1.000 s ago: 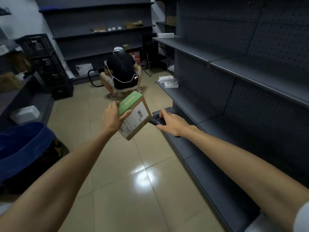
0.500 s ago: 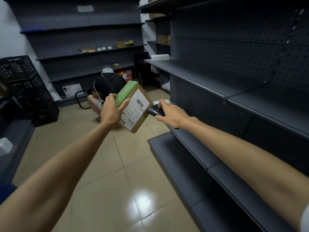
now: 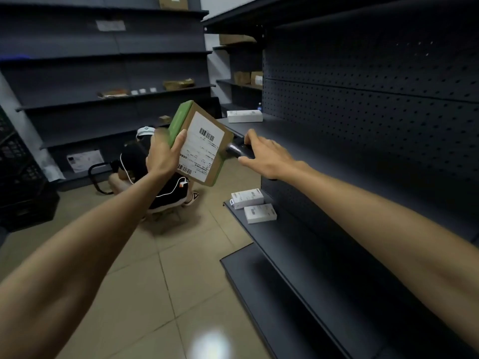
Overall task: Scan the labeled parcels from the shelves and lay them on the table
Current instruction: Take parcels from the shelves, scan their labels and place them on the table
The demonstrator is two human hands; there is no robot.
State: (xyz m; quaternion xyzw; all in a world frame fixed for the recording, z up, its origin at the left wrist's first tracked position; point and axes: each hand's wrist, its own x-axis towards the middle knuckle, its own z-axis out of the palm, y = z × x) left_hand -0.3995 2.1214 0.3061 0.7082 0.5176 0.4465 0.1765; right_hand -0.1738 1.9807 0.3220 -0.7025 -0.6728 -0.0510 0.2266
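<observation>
Holding a labeled parcel (image 3: 207,141) in mid-air before dark shelving, a person's left hand (image 3: 162,156) grips it with the thumb laid over the white label's edge and the fingers wrapped behind the green side. The right hand (image 3: 268,158) curls its fingers round a dark handheld scanner (image 3: 236,151), whose nose sits just beside the parcel's right edge. The scanning step appears to be in hand, though the scanner looks to be aimed at the edge, not at the barcode face. The next move likely calls for turning one toward the other, then carrying the parcel to the table, which is out of view. On the right-hand shelf unit (image 3: 324,151), one white box (image 3: 244,116) lies on the middle shelf and two white boxes (image 3: 247,198) sit side by side on the shelf below. The back shelves (image 3: 77,104) hold brown packets (image 3: 178,84) and small white items, and cardboard boxes (image 3: 248,77) stand in the corner bay. Black crates (image 3: 20,177) are stacked at left — contents impossible to tell — and another person (image 3: 155,172) crouches on the floor beyond.
</observation>
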